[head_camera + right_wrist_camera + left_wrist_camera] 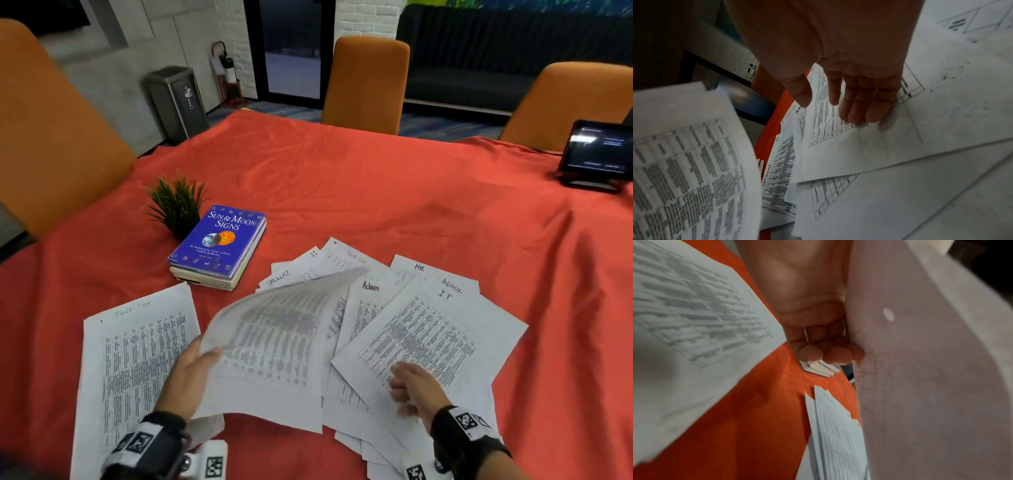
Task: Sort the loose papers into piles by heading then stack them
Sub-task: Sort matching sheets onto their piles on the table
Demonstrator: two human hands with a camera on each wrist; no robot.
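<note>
An orange-red cloth (376,192) covered the table, creased in long folds, with orange chairs (366,85) drawn up around it, a grey bin (178,102) against the pale brick wall and a dark glass door behind. A tablet (597,150) stood on its stand at the far right edge of the table. Nearer, a small potted plant (176,202) sat just beside a blue book titled "Sun & Moon Signs" (219,240), which lay on top of another book. The loose papers (346,270) were fanned out, overlapping, in front of the person on the right side, with handwritten headings such as "Admin", "HR", "IT" and "Task list" at their tops. One sheet headed "Task list" (137,359) lay flat by itself on the left, apart from the spread. The left hand (186,377) gripped the edge of a printed sheet (274,329), thumb over it and fingers (836,354) beneath, and that sheet curved up off the table between the lone page and the fan. The right hand (416,387) lay with straight, relaxed fingers (861,104) resting on the sheet marked "Admin IT" (431,332), the topmost page of the spread, holding nothing.
</note>
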